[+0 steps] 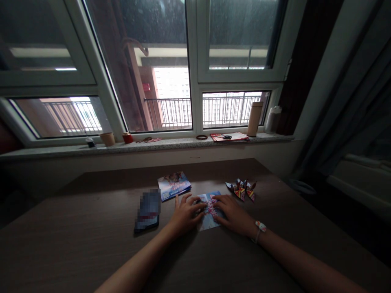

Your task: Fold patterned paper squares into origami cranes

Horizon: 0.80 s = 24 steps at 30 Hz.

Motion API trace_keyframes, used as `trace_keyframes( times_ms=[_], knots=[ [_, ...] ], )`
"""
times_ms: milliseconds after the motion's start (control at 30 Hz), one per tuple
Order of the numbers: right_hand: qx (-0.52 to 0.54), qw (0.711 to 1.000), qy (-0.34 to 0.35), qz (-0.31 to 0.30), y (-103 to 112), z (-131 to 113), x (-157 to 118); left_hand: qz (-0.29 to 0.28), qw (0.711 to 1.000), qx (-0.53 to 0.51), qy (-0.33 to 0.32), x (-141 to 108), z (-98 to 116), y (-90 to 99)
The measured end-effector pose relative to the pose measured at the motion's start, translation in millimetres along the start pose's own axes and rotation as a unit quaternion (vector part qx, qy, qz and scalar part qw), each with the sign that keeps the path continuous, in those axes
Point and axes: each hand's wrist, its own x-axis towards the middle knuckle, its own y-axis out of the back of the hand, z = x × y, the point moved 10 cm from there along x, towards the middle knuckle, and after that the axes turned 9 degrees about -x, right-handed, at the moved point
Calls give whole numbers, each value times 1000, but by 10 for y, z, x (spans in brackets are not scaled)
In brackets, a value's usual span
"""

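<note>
A printed sheet of paper [208, 221], blue with pink lettering, lies on the brown table in front of me. My left hand [187, 212] rests on its left side, fingers spread. On its right side lies my right hand [233, 213], fingers stretched out and a bracelet at the wrist. Neither hand grips anything, and the fingers cover part of the print. Just beyond my left hand is a stack of similar printed sheets [173, 185]. Folded paper figures [241, 189], which look like cranes, stand beyond my right hand.
A dark, pixelated flat object, perhaps a phone [148, 211], lies left of my left hand. Along the windowsill [171, 144] stand a paper cup [107, 139], a red spool [127, 138], scissors [226, 137] on red-edged paper, a tan flask [255, 119] and a white bottle [273, 120].
</note>
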Motion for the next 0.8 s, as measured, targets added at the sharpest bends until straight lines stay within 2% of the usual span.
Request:
trace_keyframes(
  times_ms=[200,433,533,800],
  knots=[
    [-1,999,7,-31,-18,31,-6,9,1000,-4,2,24,-44,-1],
    [3,999,18,-43,-26,52,-21,-72,994,-50,-60,-22,120,-63],
    [4,999,23,-36,-10,48,-19,-88,993,-46,-67,-36,128,-80],
    [19,999,19,-18,32,43,-4,-76,993,-66,-55,-28,122,-42]
  ],
)
